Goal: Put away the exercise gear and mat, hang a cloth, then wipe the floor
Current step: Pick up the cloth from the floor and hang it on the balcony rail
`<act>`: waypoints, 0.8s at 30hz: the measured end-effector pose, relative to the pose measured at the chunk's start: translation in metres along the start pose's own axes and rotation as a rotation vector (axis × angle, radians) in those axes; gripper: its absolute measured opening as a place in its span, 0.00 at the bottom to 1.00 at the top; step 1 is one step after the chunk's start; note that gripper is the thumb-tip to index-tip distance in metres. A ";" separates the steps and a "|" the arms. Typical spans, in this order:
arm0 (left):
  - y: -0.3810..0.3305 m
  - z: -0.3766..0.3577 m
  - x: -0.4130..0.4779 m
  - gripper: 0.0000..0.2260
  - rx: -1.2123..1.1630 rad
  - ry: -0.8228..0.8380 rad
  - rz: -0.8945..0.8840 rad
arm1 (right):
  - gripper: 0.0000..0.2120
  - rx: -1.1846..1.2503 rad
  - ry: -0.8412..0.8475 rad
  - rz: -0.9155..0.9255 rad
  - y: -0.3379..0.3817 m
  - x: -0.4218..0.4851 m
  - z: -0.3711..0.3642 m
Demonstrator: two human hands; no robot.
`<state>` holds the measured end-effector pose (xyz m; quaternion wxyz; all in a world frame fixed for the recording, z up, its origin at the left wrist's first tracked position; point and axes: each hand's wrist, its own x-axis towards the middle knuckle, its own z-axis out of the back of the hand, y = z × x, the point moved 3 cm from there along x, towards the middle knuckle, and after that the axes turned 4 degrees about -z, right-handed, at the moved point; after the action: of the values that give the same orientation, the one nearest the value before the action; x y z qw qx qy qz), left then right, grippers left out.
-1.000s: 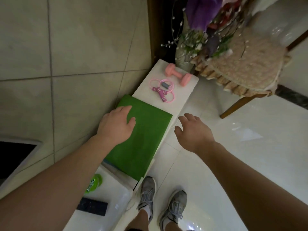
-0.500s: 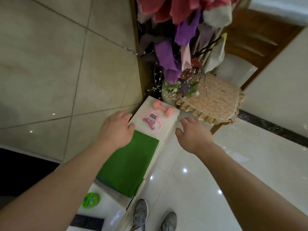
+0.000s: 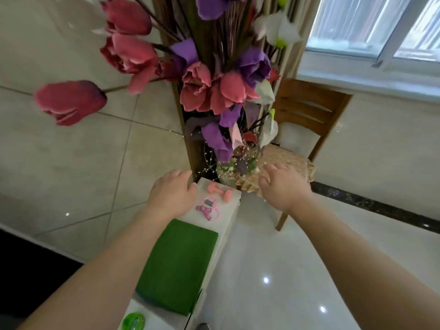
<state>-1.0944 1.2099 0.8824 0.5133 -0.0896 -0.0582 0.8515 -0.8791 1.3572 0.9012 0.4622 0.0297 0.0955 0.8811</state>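
Observation:
A folded green mat lies flat on a low white cabinet against the tiled wall. Beyond it on the same top sit a pink skipping rope and a small pink dumbbell. My left hand hovers over the cabinet's far left corner, left of the rope, fingers apart and empty. My right hand is raised to the right, over the cushioned seat of a wooden chair, open and holding nothing.
A tall vase of red, purple and white artificial flowers stands just behind the cabinet, close to my head. A green round object lies on the near part of the cabinet. Glossy white floor spreads to the right; a window is at upper right.
My left hand has left the green mat and moved forward past it toward the far end of the cabinet. My right hand also moved forward, and my view tilted up.

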 end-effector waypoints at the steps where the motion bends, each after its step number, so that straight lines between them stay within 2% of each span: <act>1: -0.002 0.006 -0.002 0.23 0.003 -0.014 -0.004 | 0.20 0.002 -0.005 -0.001 0.000 -0.002 0.008; 11: -0.032 0.051 -0.020 0.23 0.009 -0.068 -0.042 | 0.21 0.031 -0.018 -0.038 -0.011 -0.026 0.056; 24: -0.022 0.065 -0.037 0.22 -0.055 -0.078 -0.126 | 0.23 0.031 -0.055 -0.135 0.000 -0.073 0.065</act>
<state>-1.0723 1.1867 0.9538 0.5606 -0.0667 -0.1071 0.8184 -0.8285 1.3068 0.9673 0.5225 0.0548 0.0982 0.8452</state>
